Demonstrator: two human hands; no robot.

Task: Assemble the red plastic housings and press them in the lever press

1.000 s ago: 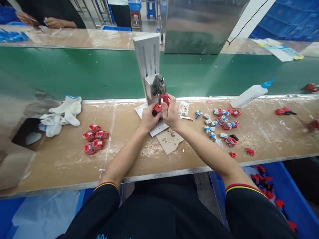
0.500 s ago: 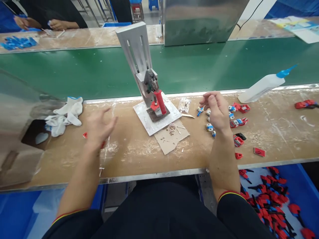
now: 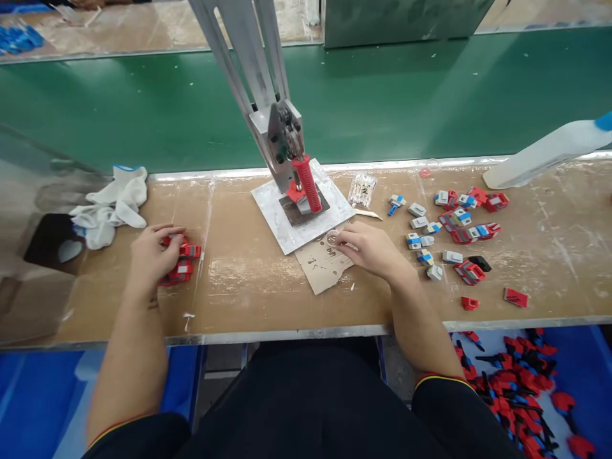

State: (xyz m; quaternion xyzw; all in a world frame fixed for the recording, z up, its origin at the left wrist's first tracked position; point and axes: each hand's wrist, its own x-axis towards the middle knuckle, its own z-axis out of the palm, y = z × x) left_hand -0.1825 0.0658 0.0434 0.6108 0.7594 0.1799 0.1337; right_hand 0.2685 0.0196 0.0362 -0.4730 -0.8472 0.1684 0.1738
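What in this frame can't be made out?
Head view, the only one:
- Red plastic parts partly hidden under the left hand; grip unclear.
- What the right hand pinches on the brown cardboard scrap: too small.
- White squeeze bottle and grey metal press column: cut by the frame edges.

**Both arms out, hands low on either side**

I see my left hand (image 3: 152, 254) spread palm-down at the left, fingers curled loosely, forearm bare and running straight back to me. My right hand (image 3: 370, 248) lies nearer centre, palm down, fingertips pinched together, elbow bent outward.
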